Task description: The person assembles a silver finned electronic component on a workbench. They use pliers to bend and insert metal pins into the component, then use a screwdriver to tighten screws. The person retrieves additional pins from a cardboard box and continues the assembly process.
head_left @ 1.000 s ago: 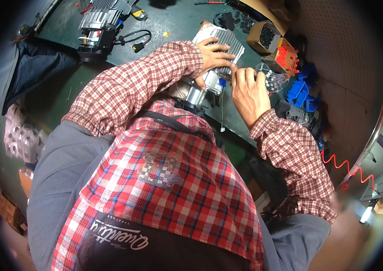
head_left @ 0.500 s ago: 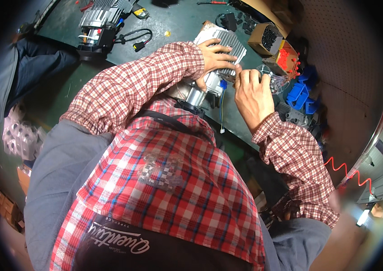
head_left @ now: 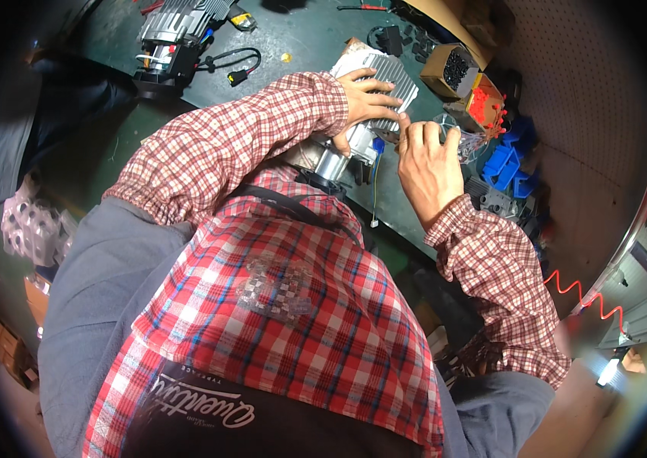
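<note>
The motor (head_left: 360,139) lies on the green bench (head_left: 308,38) toward one o'clock from me: dull silver, with long parallel fins (head_left: 395,72), a smooth round barrel (head_left: 332,165) at its seven o'clock end and a blue plug (head_left: 378,144) on its flank. My left hand (head_left: 365,99) rests over the fins, spread wide. My right hand (head_left: 428,160) curls at its four o'clock edge; I can't tell whether it grips anything.

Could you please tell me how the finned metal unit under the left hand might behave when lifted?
The finned metal unit looks bulky and metallic, so it is probably stiff and fairly heavy. The thin wires trailing beside it look floppy and would likely swing or snag.
</note>
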`<state>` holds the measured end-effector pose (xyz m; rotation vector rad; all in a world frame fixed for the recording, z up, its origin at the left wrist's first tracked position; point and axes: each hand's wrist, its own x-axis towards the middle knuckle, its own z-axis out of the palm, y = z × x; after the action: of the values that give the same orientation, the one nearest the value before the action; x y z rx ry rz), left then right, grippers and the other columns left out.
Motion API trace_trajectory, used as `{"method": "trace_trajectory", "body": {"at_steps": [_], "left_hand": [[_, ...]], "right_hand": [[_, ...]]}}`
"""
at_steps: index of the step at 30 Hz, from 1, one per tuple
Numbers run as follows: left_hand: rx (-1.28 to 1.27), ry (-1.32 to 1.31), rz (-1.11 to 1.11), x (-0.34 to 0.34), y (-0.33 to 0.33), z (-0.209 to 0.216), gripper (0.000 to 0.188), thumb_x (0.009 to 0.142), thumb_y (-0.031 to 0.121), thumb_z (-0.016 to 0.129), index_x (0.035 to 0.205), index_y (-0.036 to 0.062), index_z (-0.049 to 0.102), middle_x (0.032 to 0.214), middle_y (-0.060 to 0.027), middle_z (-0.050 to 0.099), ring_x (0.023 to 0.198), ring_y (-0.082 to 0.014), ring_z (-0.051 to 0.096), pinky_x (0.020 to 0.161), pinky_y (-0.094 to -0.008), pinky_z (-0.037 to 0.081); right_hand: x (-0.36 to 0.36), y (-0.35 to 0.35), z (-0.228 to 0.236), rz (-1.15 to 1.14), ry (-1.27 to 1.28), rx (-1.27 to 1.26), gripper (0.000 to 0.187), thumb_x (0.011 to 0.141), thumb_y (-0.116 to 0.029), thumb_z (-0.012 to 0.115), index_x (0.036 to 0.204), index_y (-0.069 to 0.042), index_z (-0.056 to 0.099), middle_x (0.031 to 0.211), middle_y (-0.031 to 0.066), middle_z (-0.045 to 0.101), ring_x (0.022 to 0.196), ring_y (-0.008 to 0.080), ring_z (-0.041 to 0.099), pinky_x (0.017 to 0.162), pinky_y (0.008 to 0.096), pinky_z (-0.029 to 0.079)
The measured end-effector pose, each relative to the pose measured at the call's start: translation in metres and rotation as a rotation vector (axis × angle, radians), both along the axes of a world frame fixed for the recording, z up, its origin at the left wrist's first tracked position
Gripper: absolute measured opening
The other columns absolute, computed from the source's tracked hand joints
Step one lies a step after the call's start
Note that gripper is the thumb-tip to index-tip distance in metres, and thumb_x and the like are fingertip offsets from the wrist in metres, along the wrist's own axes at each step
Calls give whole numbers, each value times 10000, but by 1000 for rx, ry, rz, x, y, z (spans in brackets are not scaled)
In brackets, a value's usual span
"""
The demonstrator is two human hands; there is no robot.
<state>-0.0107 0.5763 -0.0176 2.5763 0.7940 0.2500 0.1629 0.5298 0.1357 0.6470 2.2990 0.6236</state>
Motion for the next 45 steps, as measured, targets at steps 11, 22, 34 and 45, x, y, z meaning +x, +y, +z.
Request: {"method": "trace_trajectory", "body": {"at_steps": [11,22,34,45], "left_hand": [[22,-45,9,1,1,-11,1177,432,585,848,1442,161,416,1563,-54,311,1464,-283,223,1188,-564,121],[22,-29,14,-3,1,-4,1200,428,585,846,1463,187,388,1559,-60,319,1463,-290,224,1180,-574,134],[16,-14,10,-1,-2,4,1218,449,601,827,1495,190,357,1563,-68,318,1465,-277,223,1184,-524,155],[63,18,33,11,-3,-5,1209,490,618,829,1495,151,345,1572,-71,291,1466,-268,213,1185,-525,147]], "right_hand": [[-5,0,-2,39,-3,9,466,934,-215,488,1346,1,524,1046,83,529,1005,239,483,908,472,395],[-6,5,-9,-30,31,-15,420,870,-156,558,1264,-16,599,838,66,558,767,214,540,610,342,435],[-26,42,7,-585,95,-302,215,877,-209,599,921,-43,727,882,184,711,816,310,717,708,399,583],[-32,-17,-25,-237,-62,231,299,886,-196,545,1125,-44,638,807,68,537,700,228,524,501,369,393]]}}
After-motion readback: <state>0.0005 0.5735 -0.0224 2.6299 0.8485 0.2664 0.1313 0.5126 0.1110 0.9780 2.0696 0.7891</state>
